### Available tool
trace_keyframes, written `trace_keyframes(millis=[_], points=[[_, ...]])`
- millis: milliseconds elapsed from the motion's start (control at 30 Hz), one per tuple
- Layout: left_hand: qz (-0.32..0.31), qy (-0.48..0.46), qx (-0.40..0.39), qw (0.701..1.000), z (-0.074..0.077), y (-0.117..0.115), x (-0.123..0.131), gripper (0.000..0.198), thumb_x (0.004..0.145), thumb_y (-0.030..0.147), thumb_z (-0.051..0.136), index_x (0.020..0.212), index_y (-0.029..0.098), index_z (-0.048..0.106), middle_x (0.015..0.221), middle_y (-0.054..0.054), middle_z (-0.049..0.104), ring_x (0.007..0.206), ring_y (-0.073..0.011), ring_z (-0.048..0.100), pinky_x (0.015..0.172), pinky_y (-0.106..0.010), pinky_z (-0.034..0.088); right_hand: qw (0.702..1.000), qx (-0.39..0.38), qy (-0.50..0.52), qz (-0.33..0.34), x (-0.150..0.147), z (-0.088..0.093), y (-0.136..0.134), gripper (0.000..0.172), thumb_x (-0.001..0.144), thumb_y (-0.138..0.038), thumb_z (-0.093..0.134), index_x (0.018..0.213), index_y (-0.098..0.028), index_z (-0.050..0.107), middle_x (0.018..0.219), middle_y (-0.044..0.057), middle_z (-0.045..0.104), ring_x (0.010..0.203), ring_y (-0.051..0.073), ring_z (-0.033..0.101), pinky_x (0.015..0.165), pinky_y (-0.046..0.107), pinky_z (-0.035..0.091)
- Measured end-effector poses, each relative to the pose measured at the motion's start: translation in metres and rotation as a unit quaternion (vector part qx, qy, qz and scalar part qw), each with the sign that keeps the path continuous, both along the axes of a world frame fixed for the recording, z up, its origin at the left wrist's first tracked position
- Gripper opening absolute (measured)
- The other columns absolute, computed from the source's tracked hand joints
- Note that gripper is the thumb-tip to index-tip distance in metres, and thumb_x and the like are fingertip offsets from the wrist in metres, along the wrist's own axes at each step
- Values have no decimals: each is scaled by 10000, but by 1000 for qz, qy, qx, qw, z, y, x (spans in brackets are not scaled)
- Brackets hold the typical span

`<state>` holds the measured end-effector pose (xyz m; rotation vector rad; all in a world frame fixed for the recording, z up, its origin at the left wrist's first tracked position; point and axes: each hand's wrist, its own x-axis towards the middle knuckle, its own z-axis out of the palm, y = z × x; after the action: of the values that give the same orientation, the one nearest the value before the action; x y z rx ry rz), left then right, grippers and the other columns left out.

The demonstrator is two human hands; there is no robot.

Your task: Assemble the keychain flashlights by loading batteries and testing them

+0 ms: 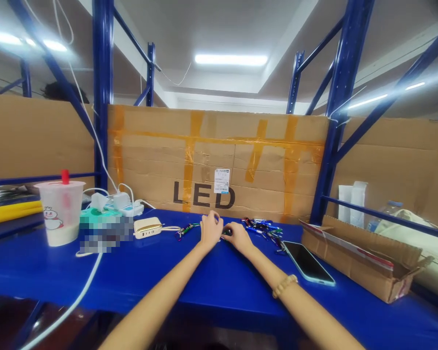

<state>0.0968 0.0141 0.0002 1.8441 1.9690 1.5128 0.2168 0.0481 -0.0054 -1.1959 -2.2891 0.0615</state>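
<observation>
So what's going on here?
One person is working at a blue table with bare hands. The right hand is at a small dark item, too small to identify, with the left hand right beside it. To the right lie a pile of small pen-like items, a phone and an open cardboard box. To the left are a gold power bank and a plastic cup.

Left hand [210,230] and right hand [239,238] almost meet (both curled inward)
</observation>
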Motion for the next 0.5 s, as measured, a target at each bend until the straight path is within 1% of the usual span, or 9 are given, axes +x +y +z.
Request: trace_keyframes(millis=[100,200,333,433,500], points=[[-15,91,-28,995,-15,-6,-2,90,767,172,445,828,199,505,931,-68,594,995,-241,476,887,-380,330,1000,-2,4,11,-3,-9,-2,167,756,-227,592,899,-208,676,921,40,683,857,183,617,672,236,430],[-16,159,-51,986,-23,-12,-5,155,803,172,399,891,188,526,1001,-84,576,1025,-242,454,897,-374,322,1000,-1,17,20,-1,-11,-5,166,785,-257,557,908,-239,668,934,20,685,884,186,613,678,242,425],[2,206,-67,976,-23,-13,-2,216,819,173,378,939,148,555,1049,-126,565,1053,-266,441,908,-390,315,999,14,44,15,0,-8,-9,164,764,-221,574,900,-244,661,945,7,676,904,177,599,708,239,423],[21,212,-68,975,-20,-12,1,251,834,184,363,956,122,573,1058,-150,568,1065,-282,446,917,-405,311,996,33,82,-25,-9,-6,-11,195,759,-172,553,922,-220,648,886,15,663,862,167,596,700,237,425],[27,210,-61,975,-18,-12,1,278,851,188,338,969,121,581,1070,-149,574,1072,-276,451,931,-403,306,990,47,114,-62,-20,-4,-12,214,782,-167,510,955,-194,633,856,29,642,826,167,595,669,242,430]])
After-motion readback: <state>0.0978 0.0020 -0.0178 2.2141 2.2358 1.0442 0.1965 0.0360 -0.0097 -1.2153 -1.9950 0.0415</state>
